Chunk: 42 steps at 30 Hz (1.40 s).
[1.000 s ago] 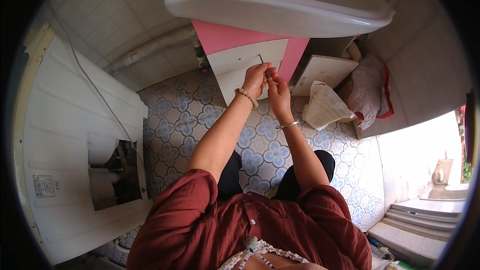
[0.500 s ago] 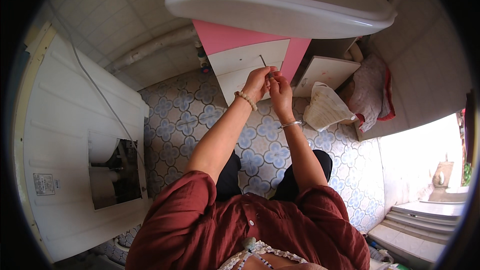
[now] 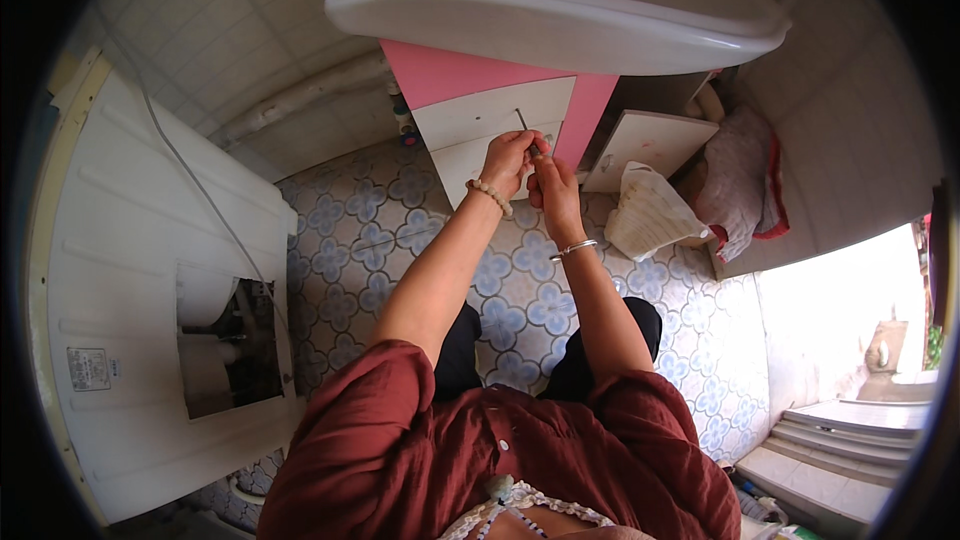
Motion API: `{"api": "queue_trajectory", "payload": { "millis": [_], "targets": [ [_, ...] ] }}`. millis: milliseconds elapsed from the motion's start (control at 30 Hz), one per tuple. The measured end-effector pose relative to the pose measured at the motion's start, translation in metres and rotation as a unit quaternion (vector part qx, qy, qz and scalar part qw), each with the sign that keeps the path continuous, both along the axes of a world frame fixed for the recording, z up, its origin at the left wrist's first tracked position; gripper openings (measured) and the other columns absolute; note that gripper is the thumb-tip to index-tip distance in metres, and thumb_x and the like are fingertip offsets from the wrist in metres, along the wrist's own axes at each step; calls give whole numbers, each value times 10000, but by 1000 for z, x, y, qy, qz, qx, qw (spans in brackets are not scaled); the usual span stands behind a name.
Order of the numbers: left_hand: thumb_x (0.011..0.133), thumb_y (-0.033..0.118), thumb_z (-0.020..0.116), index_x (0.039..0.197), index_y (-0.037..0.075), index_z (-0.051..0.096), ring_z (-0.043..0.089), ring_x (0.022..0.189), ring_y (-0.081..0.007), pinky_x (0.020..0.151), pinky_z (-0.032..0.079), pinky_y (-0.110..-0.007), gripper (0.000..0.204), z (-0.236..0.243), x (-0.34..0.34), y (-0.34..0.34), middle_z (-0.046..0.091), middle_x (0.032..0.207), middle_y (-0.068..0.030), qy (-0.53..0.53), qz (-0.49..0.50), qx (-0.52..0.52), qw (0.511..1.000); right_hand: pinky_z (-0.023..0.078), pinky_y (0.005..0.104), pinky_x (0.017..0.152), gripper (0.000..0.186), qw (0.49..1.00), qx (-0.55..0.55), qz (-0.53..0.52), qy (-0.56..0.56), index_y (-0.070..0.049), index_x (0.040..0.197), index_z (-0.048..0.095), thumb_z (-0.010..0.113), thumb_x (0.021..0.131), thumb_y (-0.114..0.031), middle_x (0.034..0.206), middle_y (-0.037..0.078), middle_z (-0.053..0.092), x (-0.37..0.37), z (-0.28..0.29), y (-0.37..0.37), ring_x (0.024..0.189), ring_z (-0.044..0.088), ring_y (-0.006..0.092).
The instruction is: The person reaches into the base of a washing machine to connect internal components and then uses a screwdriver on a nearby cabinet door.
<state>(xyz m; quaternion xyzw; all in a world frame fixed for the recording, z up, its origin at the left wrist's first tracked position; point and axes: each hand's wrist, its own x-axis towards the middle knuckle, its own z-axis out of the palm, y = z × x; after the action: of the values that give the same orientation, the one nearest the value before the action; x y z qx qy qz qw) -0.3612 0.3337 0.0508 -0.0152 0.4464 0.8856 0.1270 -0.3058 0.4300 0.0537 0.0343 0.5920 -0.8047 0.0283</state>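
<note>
Both my hands meet in front of the white drawer front [image 3: 450, 123] of a pink cabinet [image 3: 425, 75]. Between them is a screwdriver [image 3: 522, 121], its thin metal shaft pointing up against the drawer front. My left hand [image 3: 506, 164] is closed, fingertips pinched around the tool near its shaft. Just to the right and lower, my right hand [image 3: 556, 192] is curled closed around the handle end. Most of the handle is hidden by the fingers. The shaft's tip touches or nearly touches the panel; I cannot tell which. A small dark hole shows in the panel to its left.
Above the cabinet juts a white washbasin [image 3: 560, 35]. On the right are an open cabinet door [image 3: 650, 145], a whitish plastic basket [image 3: 650, 215] and a grey cloth with red edging [image 3: 740, 175]. A white appliance with an opening in its panel [image 3: 130, 290] stands left on the patterned tile floor [image 3: 515, 330].
My right hand has shifted slightly down and turned, its fingers now curled lower on the tool. My left hand keeps its pinch, and the shaft still points at the drawer front.
</note>
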Motion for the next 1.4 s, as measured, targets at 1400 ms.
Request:
{"api": "queue_trajectory", "payload": {
  "millis": [1400],
  "targets": [
    [821,118,479,825,-8,557,526,585,-99,426,361,-175,148,11,1,-5,577,720,-71,-7,3,-65,998,322,265,410,261,792,-556,191,-166,-35,946,460,383,857,-268,532,2,411,2,-24,3,403,370,121]
  ]
}}
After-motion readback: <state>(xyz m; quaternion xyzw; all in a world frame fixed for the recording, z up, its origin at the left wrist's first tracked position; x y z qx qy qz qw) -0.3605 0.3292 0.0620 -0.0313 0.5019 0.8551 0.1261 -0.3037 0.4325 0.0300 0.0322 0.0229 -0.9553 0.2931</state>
